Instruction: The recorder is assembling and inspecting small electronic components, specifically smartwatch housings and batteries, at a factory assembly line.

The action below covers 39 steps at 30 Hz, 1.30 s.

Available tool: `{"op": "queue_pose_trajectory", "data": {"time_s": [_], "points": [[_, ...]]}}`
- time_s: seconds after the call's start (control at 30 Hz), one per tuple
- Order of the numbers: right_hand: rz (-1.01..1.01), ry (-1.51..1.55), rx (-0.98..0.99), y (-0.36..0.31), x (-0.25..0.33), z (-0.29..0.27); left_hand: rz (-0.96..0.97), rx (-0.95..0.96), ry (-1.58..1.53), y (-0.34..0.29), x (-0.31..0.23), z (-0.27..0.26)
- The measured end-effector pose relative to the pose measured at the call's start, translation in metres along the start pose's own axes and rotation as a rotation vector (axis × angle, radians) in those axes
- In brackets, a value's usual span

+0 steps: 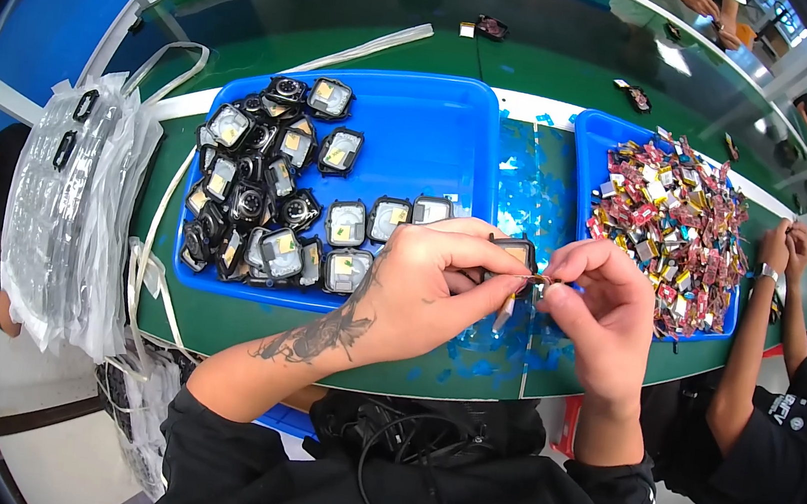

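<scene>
Fingers (pixel 566 308) of the left hand (pixel 421 276) and right hand (pixel 605 317) were clamped on a small part (pixel 540 279), right of centre in the frame, presumably pinched from both sides for fine control. One dark-rimmed case (pixel 519 250) was noted just behind. At centre-left, the blue left tray (pixel 427 139) was loaded with black watch-like cases (pixel 278 253), mostly piled at its left. At right, the blue right tray (pixel 590 132) was heaped with small red, silver and yellow pieces (pixel 670 232). Both trays were set on the green table (pixel 434 372), apparently for reach.

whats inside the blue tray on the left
The left blue tray holds black watch-like cases, heaped along its left side, several toward the near edge, many showing pale insides. The left hand covers the near right corner; anything beneath the heap is hidden.
</scene>
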State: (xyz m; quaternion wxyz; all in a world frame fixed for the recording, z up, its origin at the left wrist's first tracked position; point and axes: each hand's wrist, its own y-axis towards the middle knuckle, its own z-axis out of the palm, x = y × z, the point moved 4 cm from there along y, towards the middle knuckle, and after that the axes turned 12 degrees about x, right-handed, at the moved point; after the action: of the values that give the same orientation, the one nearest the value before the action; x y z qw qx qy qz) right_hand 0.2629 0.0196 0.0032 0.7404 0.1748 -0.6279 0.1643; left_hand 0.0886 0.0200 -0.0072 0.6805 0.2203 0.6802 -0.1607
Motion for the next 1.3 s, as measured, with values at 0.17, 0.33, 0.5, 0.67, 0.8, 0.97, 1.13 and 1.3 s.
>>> {"op": "queue_pose_trajectory", "data": {"time_s": [0.17, 0.33, 0.5, 0.67, 0.8, 0.97, 1.13, 1.3], "points": [[-0.113, -0.242, -0.110, 0.003, -0.004, 0.003, 0.073, -0.045, 0.035, 0.001, -0.002, 0.003], [-0.183, -0.189, -0.232, 0.003, -0.014, 0.005, 0.097, -0.075, -0.052, -0.001, 0.000, 0.003], [-0.295, -0.304, -0.283, 0.002, -0.024, 0.009, 0.088, -0.088, -0.148, 0.000, 0.006, 0.006], [-0.303, -0.419, -0.315, 0.005, -0.021, 0.013, 0.150, -0.112, -0.170, 0.000, 0.010, 0.007], [-0.123, -0.335, -0.227, 0.009, -0.015, 0.012, 0.142, -0.108, -0.282, 0.000, 0.008, 0.007], [-0.150, -0.432, -0.102, 0.017, -0.009, 0.014, 0.138, -0.147, -0.316, -0.001, 0.006, 0.005], [-0.116, -0.400, -0.069, 0.033, 0.002, 0.022, 0.180, -0.157, -0.357, -0.004, -0.009, -0.004], [0.009, -0.560, 0.128, 0.111, 0.028, -0.005, 0.128, -0.490, 1.284, -0.012, -0.029, -0.084]]}}
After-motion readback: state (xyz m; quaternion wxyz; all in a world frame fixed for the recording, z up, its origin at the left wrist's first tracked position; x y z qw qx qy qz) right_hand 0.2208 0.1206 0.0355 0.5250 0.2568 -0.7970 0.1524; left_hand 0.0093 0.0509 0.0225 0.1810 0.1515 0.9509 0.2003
